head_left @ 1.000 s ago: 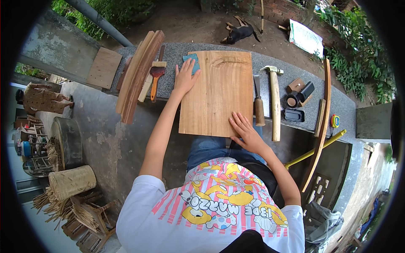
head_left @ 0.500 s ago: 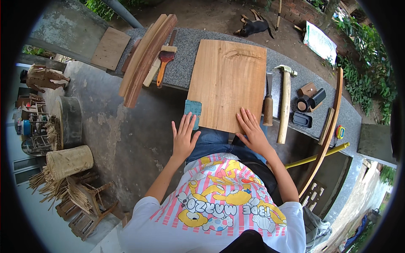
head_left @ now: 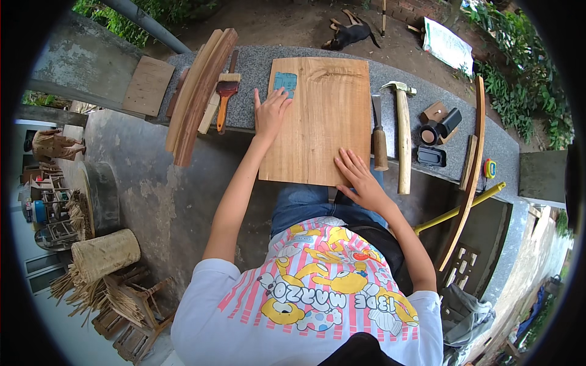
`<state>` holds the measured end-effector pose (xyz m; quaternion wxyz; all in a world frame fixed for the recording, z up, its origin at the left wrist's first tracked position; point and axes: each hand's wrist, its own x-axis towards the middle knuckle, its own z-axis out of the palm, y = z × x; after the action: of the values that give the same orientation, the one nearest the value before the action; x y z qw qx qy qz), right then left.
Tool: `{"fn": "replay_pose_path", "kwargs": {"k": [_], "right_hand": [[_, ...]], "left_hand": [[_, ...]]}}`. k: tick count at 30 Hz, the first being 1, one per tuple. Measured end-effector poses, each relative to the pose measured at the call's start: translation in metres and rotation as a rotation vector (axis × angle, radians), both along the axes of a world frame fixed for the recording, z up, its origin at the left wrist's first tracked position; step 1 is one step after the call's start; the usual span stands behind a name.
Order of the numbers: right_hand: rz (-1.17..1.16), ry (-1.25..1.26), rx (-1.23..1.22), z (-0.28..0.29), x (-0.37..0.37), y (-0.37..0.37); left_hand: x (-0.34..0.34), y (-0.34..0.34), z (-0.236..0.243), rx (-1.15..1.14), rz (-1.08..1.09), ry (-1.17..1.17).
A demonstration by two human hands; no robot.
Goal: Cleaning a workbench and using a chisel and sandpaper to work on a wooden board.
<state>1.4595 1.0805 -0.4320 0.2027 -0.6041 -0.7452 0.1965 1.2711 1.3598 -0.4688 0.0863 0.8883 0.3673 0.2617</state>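
A light brown wooden board (head_left: 317, 125) lies on the grey speckled stone bench, its near end jutting over my lap. My left hand (head_left: 270, 116) is at the board's far left, its outstretched fingertips pressing a piece of blue-green sandpaper (head_left: 285, 83) flat against the wood. The thumb stands apart from the fingers. My right hand (head_left: 361, 181) rests at the near right corner, fingers extended over the board's face. Just right of the board lie a wood-handled chisel (head_left: 379, 137) and a claw hammer (head_left: 403, 134).
To the left are curved wood strips (head_left: 203, 91) and a paintbrush (head_left: 225, 100). At right sit a dark tool (head_left: 439, 125), a black tray (head_left: 431, 156), a long wood strip (head_left: 471, 183) and a tape measure (head_left: 490, 168). A dog (head_left: 353, 33) lies beyond the bench.
My left hand and the sandpaper have moved from the board's near left corner up to its far left part. The right hand stays at the near right corner. The view has shifted slightly.
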Motion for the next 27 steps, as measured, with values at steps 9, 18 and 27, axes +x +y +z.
{"fn": "replay_pose_path", "kwargs": {"k": [9,18,27], "right_hand": [[-0.019,0.013,0.001,0.002,-0.001,-0.001],[-0.027,0.012,-0.005,0.004,-0.001,-0.001],[-0.024,0.073,-0.017,0.0,0.001,-0.001]], "left_hand": [[-0.088,-0.144,0.009,-0.042,0.03,-0.103],[-0.089,-0.174,0.011,-0.167,-0.031,0.046],[-0.012,-0.146,0.018,-0.234,-0.329,-0.016]]}}
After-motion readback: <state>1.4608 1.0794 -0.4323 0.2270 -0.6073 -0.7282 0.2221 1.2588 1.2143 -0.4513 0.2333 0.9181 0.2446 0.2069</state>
